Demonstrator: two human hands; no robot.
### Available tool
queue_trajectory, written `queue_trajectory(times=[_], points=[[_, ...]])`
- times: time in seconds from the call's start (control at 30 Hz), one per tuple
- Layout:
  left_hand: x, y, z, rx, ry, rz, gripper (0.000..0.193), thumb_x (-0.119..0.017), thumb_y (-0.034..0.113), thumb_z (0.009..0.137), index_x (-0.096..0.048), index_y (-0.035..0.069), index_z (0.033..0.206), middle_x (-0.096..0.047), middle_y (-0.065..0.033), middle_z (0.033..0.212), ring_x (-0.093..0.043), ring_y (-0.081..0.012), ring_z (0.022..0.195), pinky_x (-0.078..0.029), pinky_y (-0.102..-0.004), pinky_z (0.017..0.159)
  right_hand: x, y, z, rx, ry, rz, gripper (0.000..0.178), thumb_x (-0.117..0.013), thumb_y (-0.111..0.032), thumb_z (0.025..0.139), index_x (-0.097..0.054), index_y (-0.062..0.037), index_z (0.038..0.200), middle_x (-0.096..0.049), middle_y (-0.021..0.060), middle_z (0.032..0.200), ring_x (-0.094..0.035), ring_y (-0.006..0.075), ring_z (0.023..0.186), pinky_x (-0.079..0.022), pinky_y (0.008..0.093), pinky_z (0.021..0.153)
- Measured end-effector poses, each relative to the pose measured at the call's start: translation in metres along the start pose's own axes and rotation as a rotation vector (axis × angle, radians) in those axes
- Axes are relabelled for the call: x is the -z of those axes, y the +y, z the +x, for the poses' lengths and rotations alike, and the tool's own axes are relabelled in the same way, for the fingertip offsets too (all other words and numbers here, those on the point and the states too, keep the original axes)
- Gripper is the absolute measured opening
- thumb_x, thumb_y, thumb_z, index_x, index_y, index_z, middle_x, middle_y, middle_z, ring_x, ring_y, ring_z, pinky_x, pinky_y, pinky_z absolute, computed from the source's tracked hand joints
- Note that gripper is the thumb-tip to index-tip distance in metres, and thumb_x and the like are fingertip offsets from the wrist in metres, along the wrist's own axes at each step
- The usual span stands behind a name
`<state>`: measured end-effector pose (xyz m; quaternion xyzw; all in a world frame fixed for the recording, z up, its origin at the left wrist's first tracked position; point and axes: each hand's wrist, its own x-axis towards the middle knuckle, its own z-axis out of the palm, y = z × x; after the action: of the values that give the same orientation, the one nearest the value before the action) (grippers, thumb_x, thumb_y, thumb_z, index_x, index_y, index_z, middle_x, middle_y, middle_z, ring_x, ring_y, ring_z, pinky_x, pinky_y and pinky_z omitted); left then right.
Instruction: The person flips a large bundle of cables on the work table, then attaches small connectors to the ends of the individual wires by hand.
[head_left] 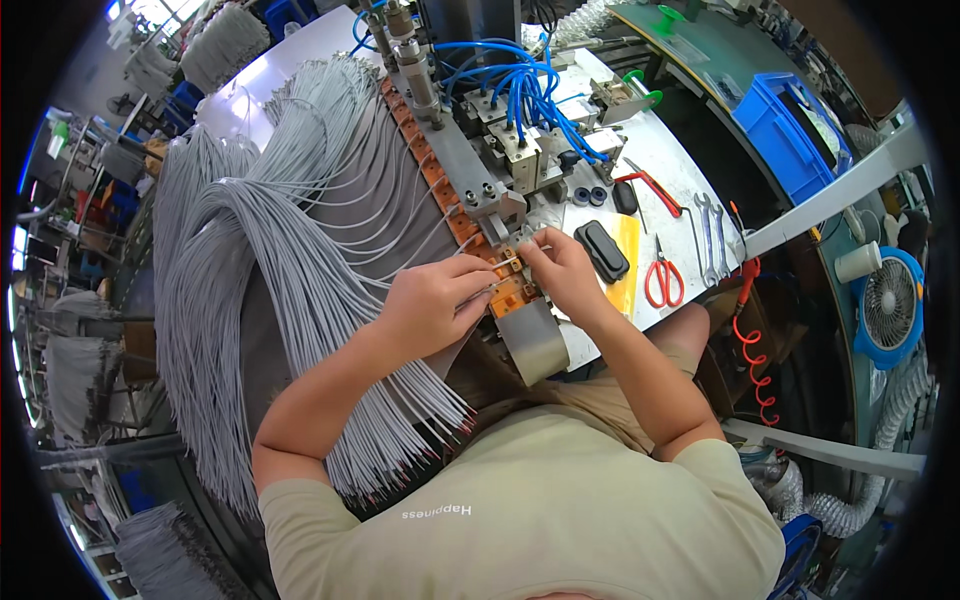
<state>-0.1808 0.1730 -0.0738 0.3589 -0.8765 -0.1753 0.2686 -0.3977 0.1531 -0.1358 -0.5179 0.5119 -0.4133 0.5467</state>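
Note:
A row of orange fixture blocks [428, 165] runs along the metal rail of a machine [470, 170], with grey cables lying across it. My left hand [435, 300] is closed in a pinch at the near end of this row, holding what looks like the thin end of a grey cable. Just to its right, my right hand [568, 272] has thumb and fingertips pressed together at the edge of the blocks, below the machine head. Whatever they grip is too small to make out. A large bundle of grey cables [270, 230] spreads out left of the rail.
On the white worktop right of the machine lie a black case [602, 251], a yellow sheet [625, 262], red-handled scissors [663, 281] and wrenches [712, 238]. Blue air tubes [535, 105] loop over the machine. A blue crate [795, 135] and blue fan [888, 305] stand farther right.

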Motion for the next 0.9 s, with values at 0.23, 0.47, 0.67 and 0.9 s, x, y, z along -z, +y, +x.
queue_trajectory(times=[0.23,0.47,0.67,0.9], points=[[0.0,-0.002,-0.001,0.053,-0.014,-0.026,0.026,-0.07,0.007,0.082,-0.071,0.006,0.108,-0.071,-0.0107,0.098,-0.068,-0.0249,0.07,-0.055,-0.0307,0.063,-0.002,0.013,0.007,-0.074,0.0,0.199,0.018,-0.063,-0.022,0.097,-0.057,-0.0061,0.091,-0.049,-0.0058,0.063,-0.043,0.0032,0.055,-0.033,0.0215,0.05],[0.013,0.002,0.005,0.308,-0.045,-0.36,0.019,-0.067,0.01,0.089,-0.07,0.003,0.107,-0.07,-0.0094,0.084,-0.061,-0.0142,0.06,-0.05,-0.026,0.056,0.001,-0.01,-0.023,0.027,0.202,0.068,0.018,-0.062,-0.021,0.098,-0.057,-0.005,0.091,-0.05,-0.005,0.06,-0.043,0.0035,0.052,-0.033,0.0219,0.048],[0.015,0.002,0.008,0.555,-0.118,-0.756,0.018,-0.065,0.012,0.093,-0.067,0.002,0.108,-0.067,-0.0076,0.073,-0.058,-0.0098,0.058,-0.048,-0.0261,0.057,-0.019,-0.031,-0.055,0.544,0.15,-0.334,0.011,-0.065,-0.01,0.095,-0.061,-0.0011,0.1,-0.057,-0.0002,0.058,-0.049,0.0071,0.048,-0.035,0.0243,0.045],[0.004,-0.001,0.003,0.346,-0.039,-0.422,0.018,-0.072,0.004,0.086,-0.07,-0.001,0.103,-0.072,-0.0034,0.08,-0.061,-0.0049,0.068,-0.048,-0.0203,0.063,-0.022,-0.022,-0.047,0.573,0.105,-0.413,0.013,-0.069,-0.008,0.089,-0.065,-0.0035,0.1,-0.063,0.0078,0.062,-0.056,0.0214,0.051,-0.043,0.0316,0.054]])
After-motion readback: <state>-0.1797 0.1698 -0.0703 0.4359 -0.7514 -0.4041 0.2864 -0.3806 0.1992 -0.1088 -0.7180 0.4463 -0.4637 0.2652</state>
